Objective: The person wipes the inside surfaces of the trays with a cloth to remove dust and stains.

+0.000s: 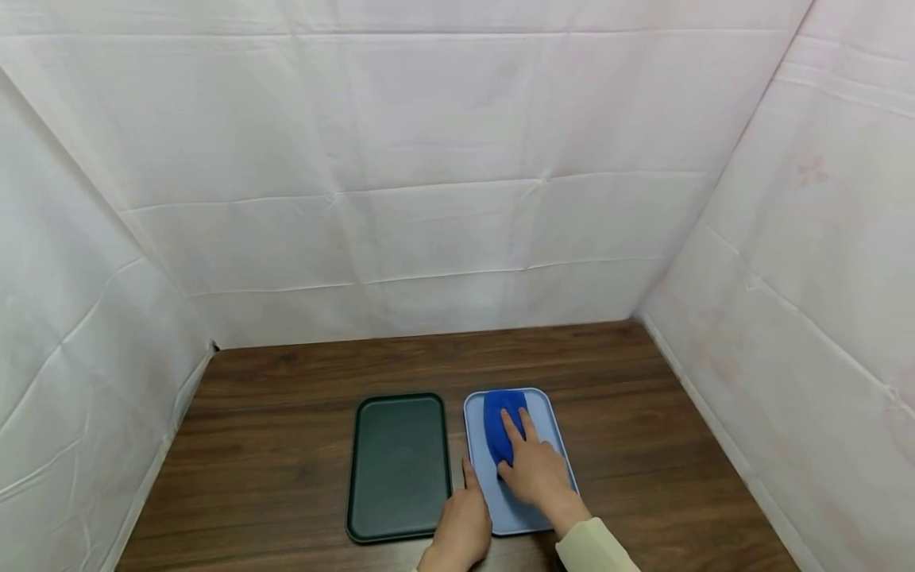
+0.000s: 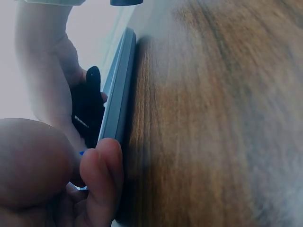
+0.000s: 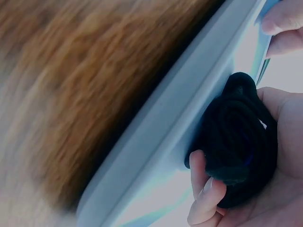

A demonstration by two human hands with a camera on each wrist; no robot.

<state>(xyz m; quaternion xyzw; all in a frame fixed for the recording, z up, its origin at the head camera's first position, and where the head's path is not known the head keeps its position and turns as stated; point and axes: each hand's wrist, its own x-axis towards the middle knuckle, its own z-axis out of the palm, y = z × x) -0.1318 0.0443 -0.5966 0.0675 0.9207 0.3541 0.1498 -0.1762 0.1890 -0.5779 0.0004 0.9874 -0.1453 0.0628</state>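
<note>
A light blue tray (image 1: 509,515) lies on the wooden table. On it is a blue cloth (image 1: 496,421), which looks dark and rolled in layers in the right wrist view (image 3: 236,137). My right hand (image 1: 538,473) holds this cloth, two fingers spread over its top and other fingers curled against its side. At the tray's near left edge, my left hand (image 1: 465,520) grips the rim, one finger stretched along it. Fingertips (image 2: 110,153) touch the tray's outer side in the left wrist view. The cloth's underside is hidden.
Left of the blue tray lies a dark green tray (image 1: 400,469), a narrow gap between them. The brown wooden table (image 1: 279,445) is bounded by white cloth walls (image 1: 429,230) at the back and both sides.
</note>
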